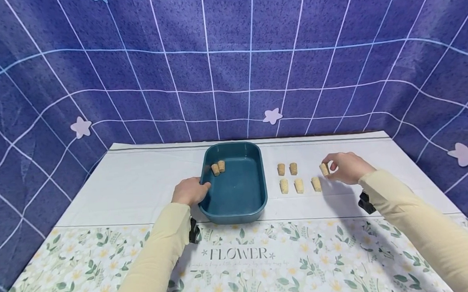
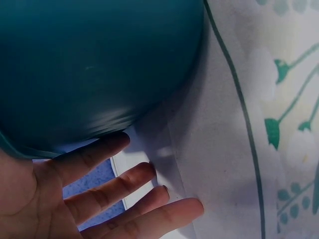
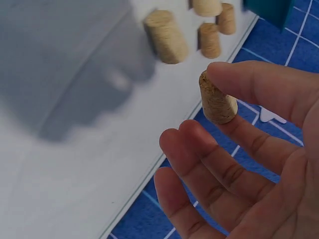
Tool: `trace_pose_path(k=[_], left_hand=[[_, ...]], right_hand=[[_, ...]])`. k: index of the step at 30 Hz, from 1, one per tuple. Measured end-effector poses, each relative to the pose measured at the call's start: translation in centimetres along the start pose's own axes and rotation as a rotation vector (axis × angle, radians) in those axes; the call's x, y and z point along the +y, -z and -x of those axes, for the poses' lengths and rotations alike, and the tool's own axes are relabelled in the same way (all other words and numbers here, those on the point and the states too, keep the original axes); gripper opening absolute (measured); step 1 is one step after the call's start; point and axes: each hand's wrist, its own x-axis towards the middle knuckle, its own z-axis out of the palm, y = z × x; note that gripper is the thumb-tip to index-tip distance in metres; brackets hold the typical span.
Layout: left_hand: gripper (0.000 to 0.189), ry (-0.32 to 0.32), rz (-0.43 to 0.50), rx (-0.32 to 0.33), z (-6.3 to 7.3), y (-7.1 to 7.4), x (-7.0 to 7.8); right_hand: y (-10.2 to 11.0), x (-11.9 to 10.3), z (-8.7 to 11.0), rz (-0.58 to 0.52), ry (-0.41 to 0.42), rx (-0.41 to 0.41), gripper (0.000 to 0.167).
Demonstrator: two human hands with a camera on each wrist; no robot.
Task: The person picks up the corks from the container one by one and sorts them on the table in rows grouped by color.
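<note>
A teal rectangular dish (image 1: 234, 219) stands at the middle of the table with two brown corks (image 1: 221, 166) lying near its back left corner. My left hand (image 1: 190, 191) holds the dish's left side, thumb over the rim; in the left wrist view its fingers (image 2: 112, 186) spread outside, the index against the dish wall (image 2: 94, 64). Right of the dish, my right hand (image 1: 347, 167) pinches a cork (image 3: 218, 99) between thumb and index finger, the other fingers relaxed. Nearest to it is a pale cork (image 1: 316, 184) on the cloth.
Between the dish and my right hand, more corks stand in two rows: brown corks (image 1: 293, 168) behind, pale corks (image 1: 284, 186) in front. A white tablecloth (image 1: 154, 165) with a floral band (image 1: 258, 264) covers the table. A blue gridded curtain (image 1: 228, 65) encloses the back and sides.
</note>
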Motion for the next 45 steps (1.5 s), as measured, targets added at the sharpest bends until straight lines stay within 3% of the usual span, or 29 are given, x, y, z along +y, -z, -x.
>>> trace_pose_path(k=[18, 32, 45], left_hand=[[0.050, 0.008, 0.004, 0.006, 0.2, 0.0, 0.1], [0.049, -0.005, -0.012, 0.011, 0.0, -0.1, 0.1], [0.046, 0.003, -0.007, 0.017, 0.0, 0.0, 0.0]], right_hand=[[-2.4, 2.6, 0.4, -0.028, -0.064, -0.046, 0.047], [-3.0, 2.9, 1.3, -0.005, -0.114, -0.071, 0.049], [-3.4, 3.3, 0.9, -0.021, -0.127, -0.068, 0.053]])
